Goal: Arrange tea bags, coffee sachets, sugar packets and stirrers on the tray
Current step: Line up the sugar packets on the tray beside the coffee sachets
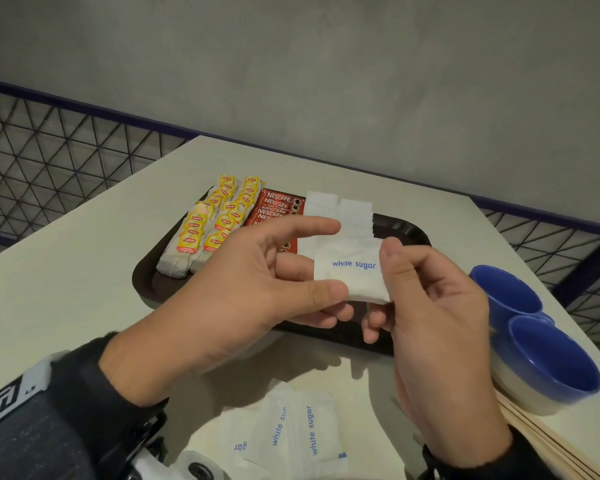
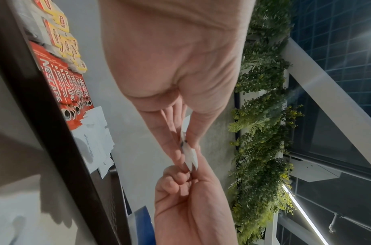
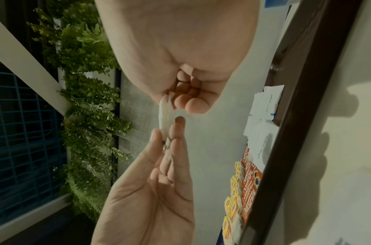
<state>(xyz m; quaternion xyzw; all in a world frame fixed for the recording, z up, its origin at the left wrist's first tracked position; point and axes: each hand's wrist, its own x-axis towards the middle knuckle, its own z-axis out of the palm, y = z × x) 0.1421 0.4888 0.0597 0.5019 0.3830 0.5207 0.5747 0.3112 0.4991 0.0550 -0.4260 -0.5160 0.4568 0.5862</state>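
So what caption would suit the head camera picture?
Both hands, left hand and right hand, hold a white sugar packet above the tray.

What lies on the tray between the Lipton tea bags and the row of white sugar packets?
In the head view, overlapping red Nescafe coffee sachets lie between the Lipton tea bags and white sugar packets on the dark tray.

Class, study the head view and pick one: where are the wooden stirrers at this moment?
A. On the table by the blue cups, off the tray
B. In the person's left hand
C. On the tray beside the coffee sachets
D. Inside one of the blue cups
A. The wooden stirrers lie on the table just in front of the blue cups, outside the tray.
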